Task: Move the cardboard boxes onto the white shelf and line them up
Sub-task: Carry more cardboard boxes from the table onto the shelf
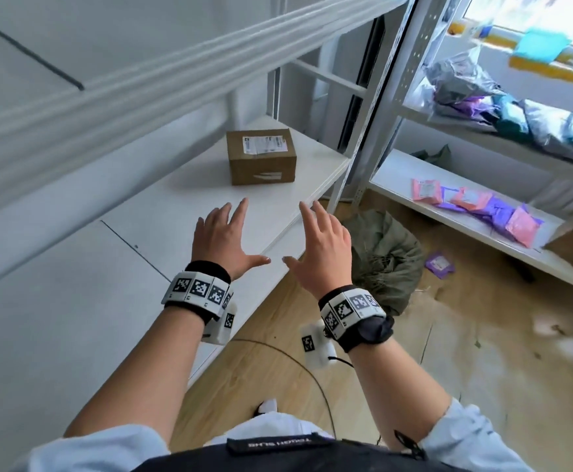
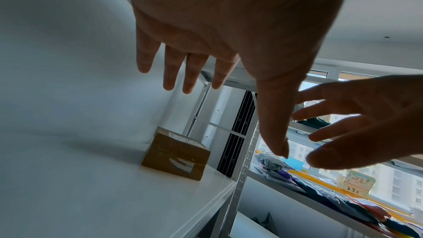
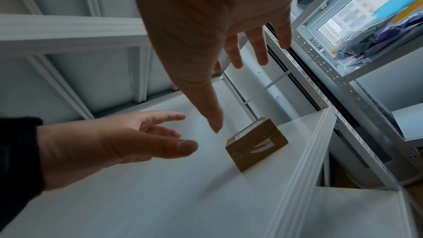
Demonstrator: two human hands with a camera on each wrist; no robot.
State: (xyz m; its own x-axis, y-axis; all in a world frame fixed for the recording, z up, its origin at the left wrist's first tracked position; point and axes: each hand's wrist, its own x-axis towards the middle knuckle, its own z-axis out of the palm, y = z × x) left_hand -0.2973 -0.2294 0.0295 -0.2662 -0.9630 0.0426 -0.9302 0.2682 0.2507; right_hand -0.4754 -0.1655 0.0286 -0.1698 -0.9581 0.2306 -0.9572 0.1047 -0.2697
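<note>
A small cardboard box (image 1: 261, 155) with a white label on top sits on the white shelf (image 1: 182, 212) near its right end. It also shows in the left wrist view (image 2: 176, 155) and the right wrist view (image 3: 256, 144). My left hand (image 1: 225, 236) hovers above the shelf a short way in front of the box, fingers spread and straight, holding nothing. My right hand (image 1: 322, 247) hovers beside it over the shelf's front edge, also spread and empty. Neither hand touches the box.
A second white metal rack (image 1: 448, 206) stands to the right, carrying pink and purple packets (image 1: 475, 206) and grey mail bags (image 1: 516, 110). A green sack (image 1: 383, 257) lies on the wooden floor below my right hand. An upper shelf board (image 1: 142, 83) hangs overhead.
</note>
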